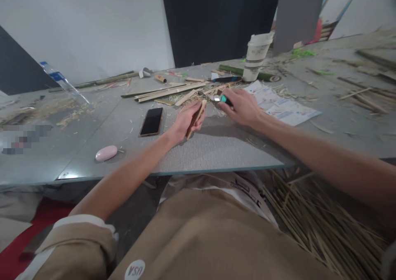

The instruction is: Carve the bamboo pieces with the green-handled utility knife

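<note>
My left hand (pixel 189 121) is closed around a short, flat bamboo strip (pixel 196 118), which slants upward out of the fingers. To its right, my right hand (pixel 241 104) grips a knife (pixel 223 100) with a teal and black handle. The knife's metal end points left toward the strip, a small gap away from it. Wood shavings (pixel 208 99) lie just beyond both hands. Longer split bamboo strips (pixel 173 92) are spread behind my left hand. A printed paper sheet (pixel 283 106) lies beside my right forearm.
A phone (pixel 151 122) and a pink oval object (pixel 106 153) lie left of my hands. Behind them stand a paper cup (pixel 256 57) and, at left, a clear bottle (pixel 66 84). A green bamboo piece (pixel 232 69) lies behind the cup. Bamboo sticks (pixel 309 222) are piled below the table edge (pixel 185 171).
</note>
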Demonstrator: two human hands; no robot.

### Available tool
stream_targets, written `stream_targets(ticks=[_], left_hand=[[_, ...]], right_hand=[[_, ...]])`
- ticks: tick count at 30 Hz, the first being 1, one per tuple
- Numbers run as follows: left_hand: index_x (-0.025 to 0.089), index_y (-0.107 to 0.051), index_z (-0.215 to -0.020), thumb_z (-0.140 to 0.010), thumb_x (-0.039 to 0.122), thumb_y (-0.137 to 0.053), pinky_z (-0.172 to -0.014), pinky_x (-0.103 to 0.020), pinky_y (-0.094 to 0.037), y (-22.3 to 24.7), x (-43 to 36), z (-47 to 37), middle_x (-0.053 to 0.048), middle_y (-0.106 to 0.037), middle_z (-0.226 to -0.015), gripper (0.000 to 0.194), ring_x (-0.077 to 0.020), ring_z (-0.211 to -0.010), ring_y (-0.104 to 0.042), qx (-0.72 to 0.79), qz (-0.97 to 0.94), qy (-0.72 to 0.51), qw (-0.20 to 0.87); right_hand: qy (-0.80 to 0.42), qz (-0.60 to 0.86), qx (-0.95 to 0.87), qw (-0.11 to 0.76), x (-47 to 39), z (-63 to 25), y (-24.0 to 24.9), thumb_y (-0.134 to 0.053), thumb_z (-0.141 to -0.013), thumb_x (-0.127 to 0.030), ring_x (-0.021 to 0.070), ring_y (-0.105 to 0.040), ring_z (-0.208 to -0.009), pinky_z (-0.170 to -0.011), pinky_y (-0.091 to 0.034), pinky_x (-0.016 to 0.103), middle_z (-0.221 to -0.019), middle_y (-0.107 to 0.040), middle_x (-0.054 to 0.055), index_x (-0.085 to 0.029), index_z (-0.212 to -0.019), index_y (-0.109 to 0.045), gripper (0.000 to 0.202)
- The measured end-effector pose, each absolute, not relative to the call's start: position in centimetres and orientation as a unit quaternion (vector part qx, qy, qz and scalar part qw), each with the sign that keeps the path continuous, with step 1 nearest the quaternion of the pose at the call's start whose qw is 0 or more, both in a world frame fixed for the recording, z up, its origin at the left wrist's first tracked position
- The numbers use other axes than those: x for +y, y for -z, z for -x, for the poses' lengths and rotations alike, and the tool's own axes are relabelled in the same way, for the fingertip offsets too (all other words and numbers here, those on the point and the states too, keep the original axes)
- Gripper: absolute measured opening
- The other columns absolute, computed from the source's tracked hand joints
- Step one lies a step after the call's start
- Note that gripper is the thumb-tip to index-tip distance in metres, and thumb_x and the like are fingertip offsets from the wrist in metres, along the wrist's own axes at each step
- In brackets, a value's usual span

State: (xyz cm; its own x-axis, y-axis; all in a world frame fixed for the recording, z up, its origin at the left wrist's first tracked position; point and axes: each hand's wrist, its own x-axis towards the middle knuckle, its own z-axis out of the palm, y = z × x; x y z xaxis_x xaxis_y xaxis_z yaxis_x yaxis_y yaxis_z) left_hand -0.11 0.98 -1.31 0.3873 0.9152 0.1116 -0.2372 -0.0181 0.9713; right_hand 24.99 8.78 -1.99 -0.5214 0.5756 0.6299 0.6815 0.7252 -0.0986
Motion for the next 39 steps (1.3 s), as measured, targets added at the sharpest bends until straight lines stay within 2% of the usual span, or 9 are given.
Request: stream_targets(ticks=[4, 8, 15, 27, 34, 39], left_hand=[[0.014, -0.067, -0.103, -0.115, 0.045, -0.067, -0.043, -0.016, -0.037, 1.3, 0.9, 0.1, 0.008, -0.055, -0.071, 0.033, -0.0038, -0.048, -0.040, 0.318, -0.543, -0.467, 0.621], [0.014, -0.068, -0.105, -0.115, 0.045, -0.067, -0.044, -0.016, -0.038, 1.3, 0.8, 0.0, 0.007, -0.056, -0.072, 0.033, -0.0040, -0.049, -0.041, 0.324, -0.540, -0.470, 0.618], [0.014, -0.068, -0.108, -0.115, 0.045, -0.067, -0.045, -0.016, -0.038, 1.5, 1.1, 0.0, 0.006, -0.057, -0.075, 0.032, -0.0042, -0.050, -0.043, 0.336, -0.536, -0.472, 0.614], [0.014, -0.070, -0.114, -0.113, 0.043, -0.070, -0.052, -0.019, -0.049, 1.5, 0.9, 0.0, 0.002, -0.066, -0.086, 0.030, -0.0069, -0.060, -0.055, 0.363, -0.532, -0.472, 0.602], [0.013, -0.070, -0.113, -0.113, 0.041, -0.070, -0.048, -0.017, -0.044, 1.5, 1.0, 0.2, 0.004, -0.063, -0.082, 0.028, -0.0054, -0.056, -0.051, 0.348, -0.532, -0.469, 0.613], [0.014, -0.068, -0.107, -0.114, 0.040, -0.070, -0.044, -0.015, -0.036, 1.3, 0.8, 0.2, 0.007, -0.057, -0.075, 0.028, -0.0037, -0.051, -0.042, 0.328, -0.531, -0.464, 0.629]], right_hand=[[0.092, 0.289, -0.897, 0.322, 7.4, -23.6, 2.0, -0.033, -0.112, -0.071, 0.0206, -0.049, -0.086, -0.085, -0.038, 0.038, -0.095, -0.061, 0.009, -0.021, -0.106, -0.055, 0.055], [0.100, 0.259, -0.907, 0.317, 7.2, -23.9, 1.9, -0.032, -0.113, -0.069, 0.0215, -0.050, -0.088, -0.085, -0.037, 0.038, -0.095, -0.061, 0.009, -0.021, -0.106, -0.053, 0.053], [0.112, 0.244, -0.915, 0.302, 7.4, -24.0, 2.0, -0.029, -0.115, -0.074, 0.0224, -0.052, -0.090, -0.087, -0.037, 0.038, -0.096, -0.062, 0.009, -0.020, -0.108, -0.055, 0.060], [0.113, 0.247, -0.922, 0.276, 7.3, -24.3, 1.8, -0.020, -0.114, -0.079, 0.0208, -0.048, -0.084, -0.079, -0.031, 0.035, -0.094, -0.062, 0.010, -0.018, -0.113, -0.060, 0.073], [0.114, 0.244, -0.922, 0.279, 7.2, -24.2, 1.8, -0.020, -0.114, -0.080, 0.0199, -0.047, -0.081, -0.079, -0.032, 0.036, -0.092, -0.062, 0.009, -0.019, -0.109, -0.059, 0.073], [0.132, 0.245, -0.916, 0.289, 7.0, -23.9, 1.4, -0.018, -0.113, -0.081, 0.0221, -0.053, -0.087, -0.087, -0.037, 0.038, -0.096, -0.065, 0.010, -0.020, -0.109, -0.058, 0.073]])
